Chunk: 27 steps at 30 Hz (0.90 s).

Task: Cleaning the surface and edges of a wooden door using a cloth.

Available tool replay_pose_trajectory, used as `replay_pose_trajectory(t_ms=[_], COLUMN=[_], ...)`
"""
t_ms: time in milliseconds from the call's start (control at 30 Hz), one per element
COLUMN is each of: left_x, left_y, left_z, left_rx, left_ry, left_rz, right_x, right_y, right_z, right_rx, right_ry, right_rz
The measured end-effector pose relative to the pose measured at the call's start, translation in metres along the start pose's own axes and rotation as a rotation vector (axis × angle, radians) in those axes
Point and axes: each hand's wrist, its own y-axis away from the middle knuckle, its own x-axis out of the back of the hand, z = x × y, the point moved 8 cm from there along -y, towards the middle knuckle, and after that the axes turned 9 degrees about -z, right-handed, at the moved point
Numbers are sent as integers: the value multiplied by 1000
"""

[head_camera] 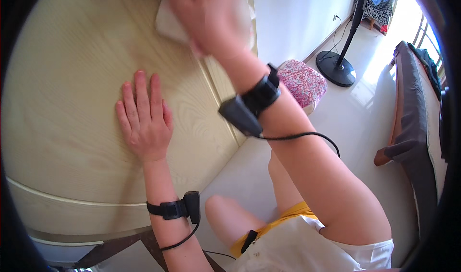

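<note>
My left hand (147, 121) lies palm down on the pale wooden tabletop (83, 92), its fingers slightly spread and nothing under them that I can see. At the top of the view my right hand (216, 18), blurred by motion, presses on a whitish cloth (173, 22) near the table's right edge. Parts of the cloth show on both sides of the hand; the rest is hidden beneath it. A black strap with a dark device and cable is worn on each forearm.
Beyond the table's right edge stands a stool with a pink floral cover (301, 83). A black pedestal fan (338, 67) rests on the glossy floor by the white wall (288, 16). Farther right is a long seat draped in grey fabric (414, 117).
</note>
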Motion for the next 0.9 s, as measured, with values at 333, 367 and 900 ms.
replay_pose_trajectory(t_ms=[333, 367, 900], left_x=[9, 12, 0], left_y=[-5, -4, -12], left_z=[-6, -8, -26], left_rx=[-4, -6, -256], left_ry=[-120, -132, -101], left_rz=[47, 84, 129], right_x=[24, 23, 77], right_y=[214, 247, 668], right_z=[182, 191, 284], right_rx=[-441, -563, -1579], right_ry=[341, 322, -100], right_rz=[-51, -59, 441])
